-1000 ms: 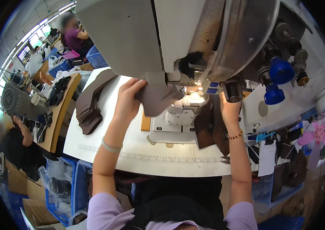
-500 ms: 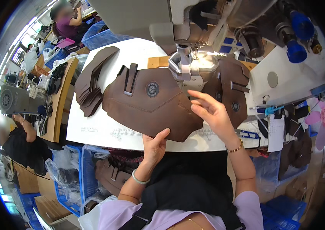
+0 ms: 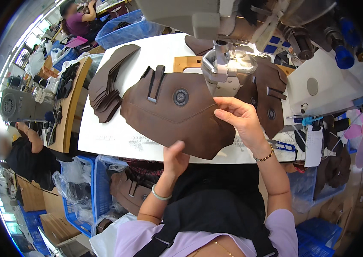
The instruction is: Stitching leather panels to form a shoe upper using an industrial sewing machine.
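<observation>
As we look down at the counter [image 3: 100, 147], the stitched brown leather-look panel [image 3: 177, 124] lies at our clock's centre, matt and faintly creased, with angular corners. Its round dark badge [image 3: 180, 97], toward 12, is ringed with lettering too small for us to read; a matching strap [image 3: 157, 80] with a metal end sits near 11. At 8 we see a printed scale [image 3: 141, 142]. At 6, the left hand [image 3: 176, 159] has its thumb over the panel's lower edge; at 3, the right hand [image 3: 242, 118] holds thumb and forefinger narrowly apart at the rim. We cannot tell whether either grips.
</observation>
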Motion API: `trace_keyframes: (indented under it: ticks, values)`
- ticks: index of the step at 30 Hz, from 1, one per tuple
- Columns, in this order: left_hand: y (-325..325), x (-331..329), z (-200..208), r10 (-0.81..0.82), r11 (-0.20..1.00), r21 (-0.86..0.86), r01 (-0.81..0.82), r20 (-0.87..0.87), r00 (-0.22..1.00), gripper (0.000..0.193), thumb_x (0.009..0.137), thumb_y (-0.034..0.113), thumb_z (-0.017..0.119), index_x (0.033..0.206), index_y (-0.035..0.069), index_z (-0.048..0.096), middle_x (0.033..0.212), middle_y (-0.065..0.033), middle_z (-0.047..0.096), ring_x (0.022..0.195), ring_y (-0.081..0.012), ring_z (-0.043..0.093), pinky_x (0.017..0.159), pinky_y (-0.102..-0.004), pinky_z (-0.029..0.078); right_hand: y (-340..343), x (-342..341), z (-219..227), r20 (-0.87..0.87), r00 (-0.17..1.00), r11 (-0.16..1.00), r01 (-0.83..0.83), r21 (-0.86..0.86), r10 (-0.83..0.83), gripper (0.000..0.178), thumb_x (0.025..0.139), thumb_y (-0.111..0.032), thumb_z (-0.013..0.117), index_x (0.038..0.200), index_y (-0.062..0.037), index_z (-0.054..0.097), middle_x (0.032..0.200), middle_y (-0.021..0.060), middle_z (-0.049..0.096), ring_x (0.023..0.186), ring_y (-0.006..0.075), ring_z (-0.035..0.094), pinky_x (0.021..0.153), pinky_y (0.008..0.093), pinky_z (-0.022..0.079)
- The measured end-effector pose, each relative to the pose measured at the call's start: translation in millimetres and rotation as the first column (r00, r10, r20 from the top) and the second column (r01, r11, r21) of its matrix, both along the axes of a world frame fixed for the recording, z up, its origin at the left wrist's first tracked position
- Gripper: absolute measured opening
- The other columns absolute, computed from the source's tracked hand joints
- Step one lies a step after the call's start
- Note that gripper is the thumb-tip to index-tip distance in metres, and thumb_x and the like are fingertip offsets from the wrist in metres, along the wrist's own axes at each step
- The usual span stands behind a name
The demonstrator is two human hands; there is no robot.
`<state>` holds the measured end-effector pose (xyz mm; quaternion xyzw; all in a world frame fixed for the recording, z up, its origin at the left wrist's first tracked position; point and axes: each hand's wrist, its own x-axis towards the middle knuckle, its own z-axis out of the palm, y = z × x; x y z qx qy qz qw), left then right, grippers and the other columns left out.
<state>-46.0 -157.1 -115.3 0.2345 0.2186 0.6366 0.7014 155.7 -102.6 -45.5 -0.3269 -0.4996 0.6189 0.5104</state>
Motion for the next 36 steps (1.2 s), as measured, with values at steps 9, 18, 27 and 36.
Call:
trace_keyframes:
  ticks: [9,18,27,36]
  values:
    - [47,-66,16,0.174,0.984,-0.044,-0.173,0.459,0.871,0.041,0.095,0.025,0.05,0.127,-0.001,0.048,0.13,-0.0161,0.052,0.117,-0.0292,0.053,0.101,-0.0413,0.043,-29,20,8,0.147,0.978,0.984,0.127,0.124,-0.145,0.029,0.081,0.008,0.063,0.11,0.0055,0.063,0.095,0.0034,0.062,0.086,0.0087,0.057,0.079,0.0209,0.045]
    - [10,-54,55,0.36,0.927,0.059,-0.37,0.14,0.923,0.033,0.092,0.007,0.052,0.123,-0.003,0.046,0.114,-0.0167,0.06,0.1,-0.0246,0.064,0.084,-0.034,0.056,-32,37,-28,0.095,0.987,0.991,0.134,-0.007,-0.133,0.031,0.087,-0.003,0.063,0.117,0.0032,0.059,0.097,0.0028,0.063,0.088,0.0079,0.056,0.083,0.0214,0.041]
    - [-12,-58,61,0.462,0.883,0.04,-0.468,0.106,0.881,0.031,0.094,0.01,0.052,0.122,-0.002,0.047,0.115,-0.0149,0.06,0.101,-0.0236,0.063,0.086,-0.0349,0.055,-23,13,-29,0.07,0.992,0.992,0.113,-0.054,-0.109,0.03,0.088,-0.003,0.062,0.117,0.0029,0.059,0.097,0.0037,0.062,0.092,0.0109,0.055,0.087,0.0249,0.042]
    - [-3,-68,66,0.284,0.786,0.289,-0.546,0.617,0.734,0.032,0.099,0.016,0.043,0.123,-0.004,0.051,0.126,-0.0158,0.056,0.119,-0.0271,0.052,0.106,-0.0407,0.04,-43,-64,-13,0.337,0.894,0.93,-0.349,0.114,0.294,0.022,0.092,-0.011,0.057,0.108,0.0032,0.064,0.105,0.0098,0.066,0.094,0.0186,0.063,0.086,0.0281,0.047]
